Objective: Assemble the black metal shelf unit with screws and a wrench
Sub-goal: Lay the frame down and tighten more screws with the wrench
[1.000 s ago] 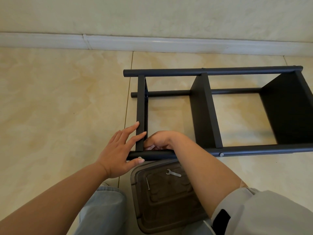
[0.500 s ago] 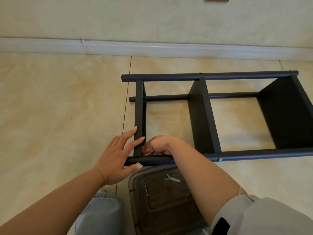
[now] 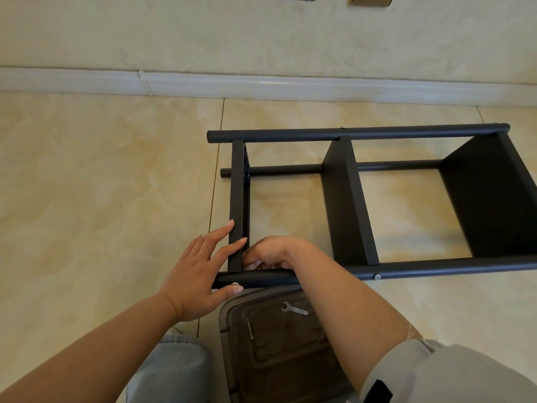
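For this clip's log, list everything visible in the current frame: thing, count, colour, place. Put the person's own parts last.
Black metal shelf unit: one, black, lying on its side on the floor, three panels between round tubes.
Silver screw heads: three visible, one in the far tube, one in the near tube right of the right arm, one at the left thumb.
Small flat silver wrench: one, on the lid.
Long silver screw: one, on the lid's left side.
Dark translucent plastic container lid: one, brownish, below the near tube.
Beige tiled floor: cream.
White baseboard: along the wall.
Left hand: fingers straight against the leftmost panel, thumb under the tube.
Right hand: curled at the corner joint; contents hidden.
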The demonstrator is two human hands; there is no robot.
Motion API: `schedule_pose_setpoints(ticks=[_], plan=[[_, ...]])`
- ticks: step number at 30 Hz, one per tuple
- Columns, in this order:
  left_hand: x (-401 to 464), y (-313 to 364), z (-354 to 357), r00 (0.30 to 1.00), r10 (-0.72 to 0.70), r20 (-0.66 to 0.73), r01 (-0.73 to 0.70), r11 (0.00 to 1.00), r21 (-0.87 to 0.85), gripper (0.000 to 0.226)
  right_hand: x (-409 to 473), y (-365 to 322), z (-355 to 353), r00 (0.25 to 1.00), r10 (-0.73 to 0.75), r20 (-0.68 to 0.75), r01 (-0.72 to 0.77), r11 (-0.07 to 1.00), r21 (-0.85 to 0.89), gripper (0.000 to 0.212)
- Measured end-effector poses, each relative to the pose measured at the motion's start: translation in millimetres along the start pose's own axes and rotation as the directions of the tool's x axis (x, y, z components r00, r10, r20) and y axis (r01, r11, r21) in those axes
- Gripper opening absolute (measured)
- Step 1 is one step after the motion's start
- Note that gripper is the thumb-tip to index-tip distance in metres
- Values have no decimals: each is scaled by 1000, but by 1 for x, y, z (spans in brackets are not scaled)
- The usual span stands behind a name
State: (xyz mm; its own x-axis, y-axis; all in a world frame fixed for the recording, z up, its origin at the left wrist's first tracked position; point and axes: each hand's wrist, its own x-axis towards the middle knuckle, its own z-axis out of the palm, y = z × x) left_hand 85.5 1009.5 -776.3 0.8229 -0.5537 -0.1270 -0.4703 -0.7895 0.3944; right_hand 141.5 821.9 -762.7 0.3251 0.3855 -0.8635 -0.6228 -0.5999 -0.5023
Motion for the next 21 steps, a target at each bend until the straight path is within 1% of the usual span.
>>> schedule_pose_setpoints(ticks=[6,11,14,18,20,21], plan=[[0,-1,0,1000,8,-4,-8,1000,-2,71,1,1,-1,1000,-2,4,2,1000,-21,14],[-1,-1,0,1000,10,-5,-10,1000,3,72,-1,-1,0,1000,4,1,-4,999,-55,20],[0,0,-1,1000,7,-6,-7,1000,2,71,-3,-1,0,1000,-5,14,6,999,-50,15],[0,0,0,1000,4,0,-4,1000,-5,71,-4,-1,-1,1000,-5,5,6,998,-59,30],[0,0,0,1000,4,0,-4,1000,-7,71,-4,-2,0,1000,0,6,1,998,-67,32],[0,0,0,1000,2,1,-2,1000,-7,71,-3,-2,0,1000,3,12,-2,998,-68,29]])
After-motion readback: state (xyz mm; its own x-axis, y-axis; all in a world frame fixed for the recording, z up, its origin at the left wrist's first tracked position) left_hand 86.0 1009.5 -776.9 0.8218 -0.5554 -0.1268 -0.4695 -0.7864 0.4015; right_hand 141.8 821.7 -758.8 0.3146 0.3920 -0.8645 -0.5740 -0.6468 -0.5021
